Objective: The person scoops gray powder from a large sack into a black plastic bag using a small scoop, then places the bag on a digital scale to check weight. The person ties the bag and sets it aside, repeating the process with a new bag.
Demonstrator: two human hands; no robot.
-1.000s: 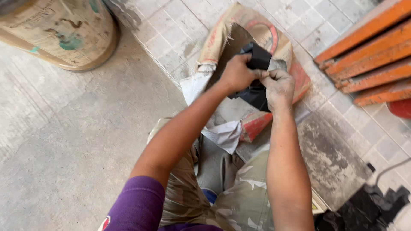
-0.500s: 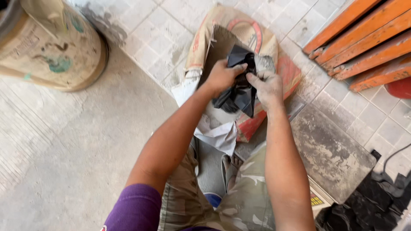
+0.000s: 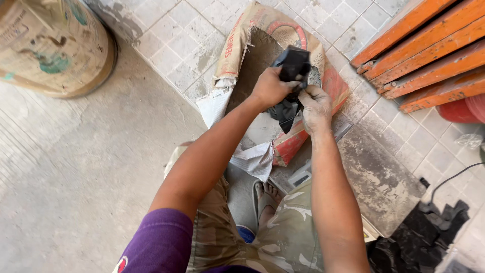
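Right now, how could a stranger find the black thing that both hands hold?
Find the big torn-open paper sack of grey powder lying on the tiled floor, left of the orange wooden planks. Above its opening, the left hand and right hand pinch a crumpled black plastic bag, the only glossy black item there.

orange planks (image 3: 429,45) cut off by edge, barrel (image 3: 50,45) top cropped

Left hand (image 3: 270,88) and dusty right hand (image 3: 316,107) both grip a black plastic bag (image 3: 292,76) over an open cement sack (image 3: 262,65); orange planks (image 3: 429,45) on the right.
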